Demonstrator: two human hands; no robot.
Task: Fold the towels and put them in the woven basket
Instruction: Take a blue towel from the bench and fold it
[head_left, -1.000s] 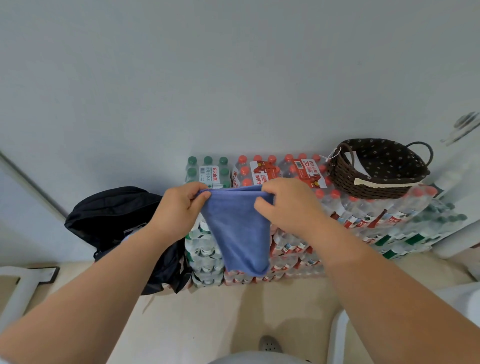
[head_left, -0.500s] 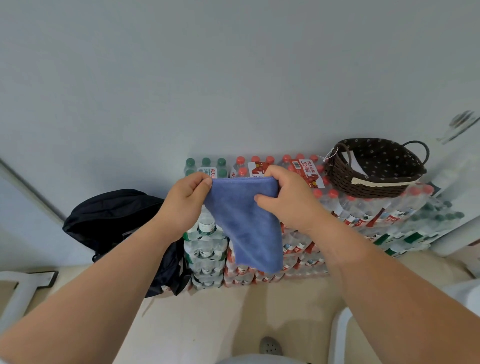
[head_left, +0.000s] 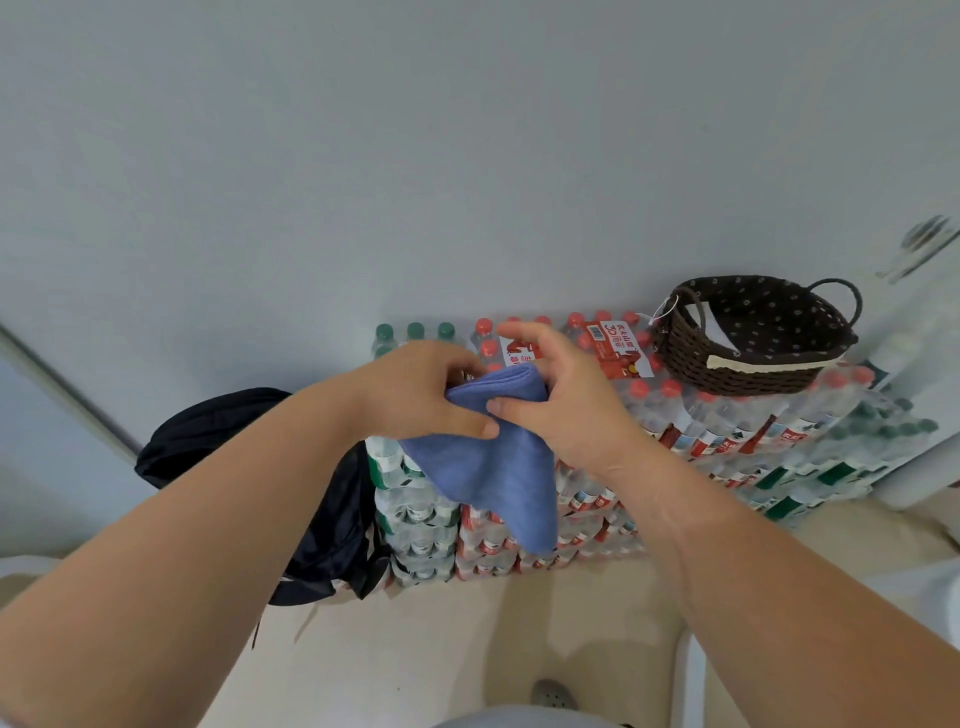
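My left hand (head_left: 415, 389) pinches the folded blue towel (head_left: 488, 467); right hand (head_left: 561, 410) is loose, thumb touching it. Fold looks approx. done. Next needs 1 carry to the woven basket (head_left: 727, 376).

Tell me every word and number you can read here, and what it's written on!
"30": on the red-and-white pack label atop the red-capped water bottles, beside a barcode.
Chinese characters on that label: too blurred to read.
Second pack label, partly behind the right hand: red characters, unreadable.
Labels on the stacked bottles: too small.
White tag on the woven basket: nothing legible.
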